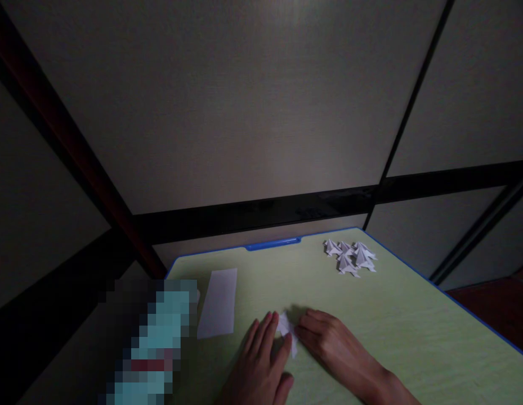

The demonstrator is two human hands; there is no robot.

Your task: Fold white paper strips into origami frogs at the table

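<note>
Both of my hands rest on a pale green table [413, 326] with a blue rim. Between them lies a small folded piece of white paper [286, 332]. My left hand [261, 365] lies flat with fingers stretched out, its fingertips touching the paper's left side. My right hand [332, 343] presses on the paper's right side with fingers together and slightly curled. Part of the paper is hidden under the fingers.
A white paper strip [219, 304] lies left of my hands. Several finished folded paper figures [349, 256] sit in a cluster at the far right corner. A blurred blue-and-white object [155, 343] stands at the table's left edge. Dim wall panels rise behind.
</note>
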